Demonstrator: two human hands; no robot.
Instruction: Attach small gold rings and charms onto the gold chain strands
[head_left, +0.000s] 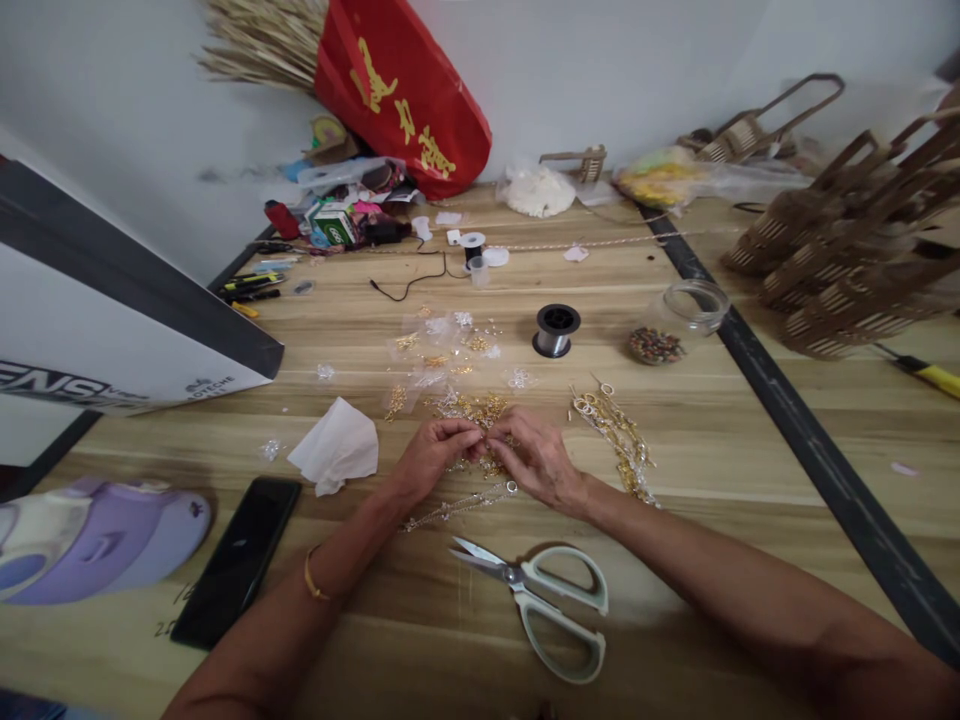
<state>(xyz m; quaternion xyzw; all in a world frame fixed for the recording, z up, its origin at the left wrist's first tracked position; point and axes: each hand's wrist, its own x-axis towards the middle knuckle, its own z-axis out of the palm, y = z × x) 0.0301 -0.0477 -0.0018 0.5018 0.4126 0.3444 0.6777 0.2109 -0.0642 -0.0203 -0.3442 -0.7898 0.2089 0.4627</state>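
My left hand [442,450] and my right hand [540,458] meet fingertip to fingertip over a pile of small gold and silver jewelry pieces [474,405]. Each hand is pinched closed; what sits between the fingertips is too small to make out. Just below them lies a silver chain [457,505] with a ring at one end. To the right of my right hand rests a bunch of gold and silver chains [621,440]. Nearer to me are scissors [536,590] with pale handles, blades slightly apart.
Behind the pile lie small bags of findings [435,340] and a wire spool [556,332]. A jar of dark beads [660,340] lies on its side at right. A white tissue [337,445], a black phone [238,560] and a purple bottle [112,540] are at left. Woven baskets [840,250] stand far right.
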